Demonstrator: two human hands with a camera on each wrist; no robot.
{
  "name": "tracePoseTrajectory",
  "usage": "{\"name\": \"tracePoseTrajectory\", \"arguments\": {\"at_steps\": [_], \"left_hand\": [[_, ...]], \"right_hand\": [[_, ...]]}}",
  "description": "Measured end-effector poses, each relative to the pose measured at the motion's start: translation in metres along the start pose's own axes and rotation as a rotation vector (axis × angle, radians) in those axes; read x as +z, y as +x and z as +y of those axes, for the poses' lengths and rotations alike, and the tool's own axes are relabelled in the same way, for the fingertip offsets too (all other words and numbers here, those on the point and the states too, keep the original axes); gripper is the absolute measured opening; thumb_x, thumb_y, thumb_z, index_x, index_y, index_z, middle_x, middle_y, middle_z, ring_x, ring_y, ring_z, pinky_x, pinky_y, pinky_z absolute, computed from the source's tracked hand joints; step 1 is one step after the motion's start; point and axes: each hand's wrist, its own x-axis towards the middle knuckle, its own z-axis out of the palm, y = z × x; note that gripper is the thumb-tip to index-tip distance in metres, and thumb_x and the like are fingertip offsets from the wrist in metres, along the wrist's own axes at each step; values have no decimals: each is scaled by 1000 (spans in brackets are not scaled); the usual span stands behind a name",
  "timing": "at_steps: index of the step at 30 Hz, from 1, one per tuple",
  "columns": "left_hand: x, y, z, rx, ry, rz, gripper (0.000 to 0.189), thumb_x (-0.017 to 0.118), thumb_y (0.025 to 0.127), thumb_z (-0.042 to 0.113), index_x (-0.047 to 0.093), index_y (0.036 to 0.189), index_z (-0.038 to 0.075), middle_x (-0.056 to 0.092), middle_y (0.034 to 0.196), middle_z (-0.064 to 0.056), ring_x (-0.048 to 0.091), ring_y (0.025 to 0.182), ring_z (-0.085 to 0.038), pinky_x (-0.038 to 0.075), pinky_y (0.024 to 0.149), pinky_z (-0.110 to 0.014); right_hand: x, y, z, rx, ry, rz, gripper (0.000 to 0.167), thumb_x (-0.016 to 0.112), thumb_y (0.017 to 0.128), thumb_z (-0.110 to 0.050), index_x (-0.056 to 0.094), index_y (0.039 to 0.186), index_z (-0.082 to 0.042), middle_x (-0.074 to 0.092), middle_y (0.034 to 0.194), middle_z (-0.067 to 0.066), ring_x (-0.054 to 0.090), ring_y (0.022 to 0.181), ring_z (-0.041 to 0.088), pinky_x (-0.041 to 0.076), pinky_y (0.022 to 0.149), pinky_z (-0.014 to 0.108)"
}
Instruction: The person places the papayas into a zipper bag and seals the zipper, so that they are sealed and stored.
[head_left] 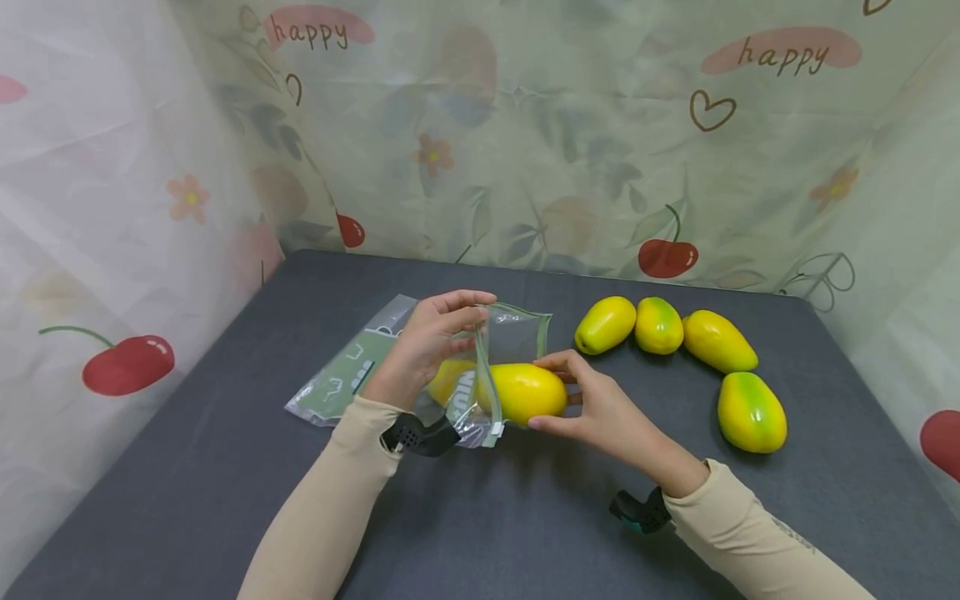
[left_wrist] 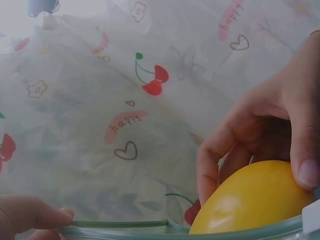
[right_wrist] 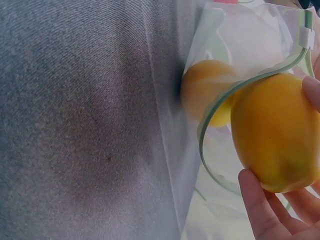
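Note:
A clear zip bag with green print (head_left: 333, 387) lies on the table, its mouth spread toward the right. My left hand (head_left: 431, 342) pinches the upper rim of that mouth. Partway through the opening is a yellow mango (head_left: 528, 393), gripped at its outer end by the fingers and thumb of my right hand (head_left: 600, 408). Another mango (right_wrist: 205, 90) shows through the plastic, deeper in the bag. In the left wrist view, the held mango (left_wrist: 250, 200) rises above the green zip edge (left_wrist: 120, 232). A white slider (right_wrist: 306, 38) sits at one end of the zip.
Several yellow-green mangoes lie right of the bag: three in a row at the back, the leftmost mango (head_left: 606, 325) nearest the bag, and one mango (head_left: 752, 412) closer to me. A dark grey cloth (head_left: 480, 533) covers the table. Printed curtains (head_left: 525, 167) enclose the back and sides.

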Motion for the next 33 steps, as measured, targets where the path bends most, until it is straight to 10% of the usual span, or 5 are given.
{"name": "tracePoseTrajectory", "arguments": {"at_steps": [33], "left_hand": [[2,-1,2,14,22,-8,24,61,94,13,67,116,5,61,87,3,56,75,-13,52,68,-24]], "right_hand": [[11,3,0,-17,108,-17,64,77,82,-24,46,138,-13,51,138,8,58,119,29,51,95,38]]}}
